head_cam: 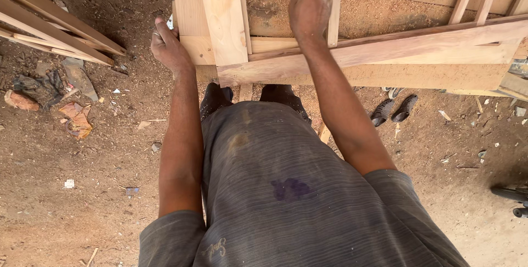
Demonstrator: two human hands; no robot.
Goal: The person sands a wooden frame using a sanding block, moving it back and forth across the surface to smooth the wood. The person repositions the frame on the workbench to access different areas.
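The wooden frame point(363, 52) at twelve o'clock is pale tan with pinkish-brown streaks, and the sawdust point(374, 11) inside it is sandy yellow. The shirt point(286, 190) at six o'clock is grey with fine horizontal stripes, a purple stain and a yellowish smudge. The dirt floor point(82, 179) is reddish brown. At three o'clock, the sandals point(393, 108) are dark grey.

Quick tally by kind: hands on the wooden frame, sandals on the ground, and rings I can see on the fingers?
Hands on the wooden frame: 2, left hand at its edge, right hand on a slat
Sandals on the dirt: 2
Rings: 2, one on each hand
Total: 6
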